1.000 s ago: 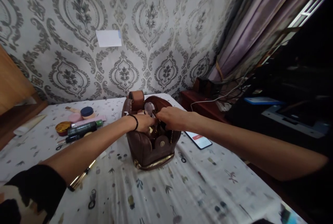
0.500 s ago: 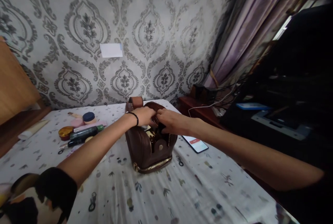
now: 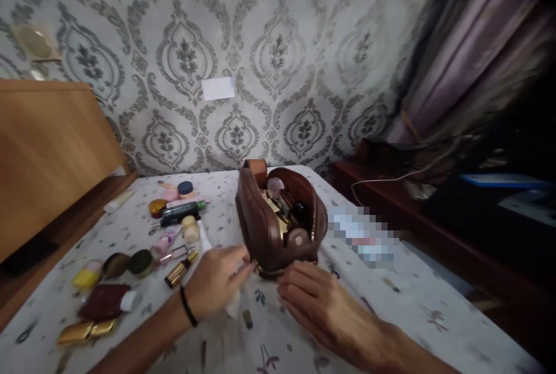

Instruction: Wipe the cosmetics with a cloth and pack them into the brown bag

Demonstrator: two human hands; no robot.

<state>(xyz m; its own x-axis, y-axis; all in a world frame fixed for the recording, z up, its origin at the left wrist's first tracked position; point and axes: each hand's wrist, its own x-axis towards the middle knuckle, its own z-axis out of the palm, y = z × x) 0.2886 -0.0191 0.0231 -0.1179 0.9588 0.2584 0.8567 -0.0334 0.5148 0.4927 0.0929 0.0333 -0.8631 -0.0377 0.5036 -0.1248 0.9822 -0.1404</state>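
Note:
A brown leather handbag stands wide open on the patterned sheet, its gold zip edges spread. Gold and dark items, partly hidden by its sides, are visible inside. My left hand, with a black band at the wrist, is at the bag's lower front left corner. Its thumb and finger pinch together at the zip's end, slightly blurred. Against the lower front edge lies my right hand, fingers together and bent over that edge; its fingertips are partly hidden.
Left of the bag lie several cosmetics: a dark red bottle with a white cap, a gold tube, a dark green round jar, an amber jar and a white tube. A pixelated patch is right of the bag.
Both hands have left the bag's opening and come down to its lower front edge. The bag's mouth now gapes wider, showing its contents. The view has turned left, bringing more cosmetics into sight.

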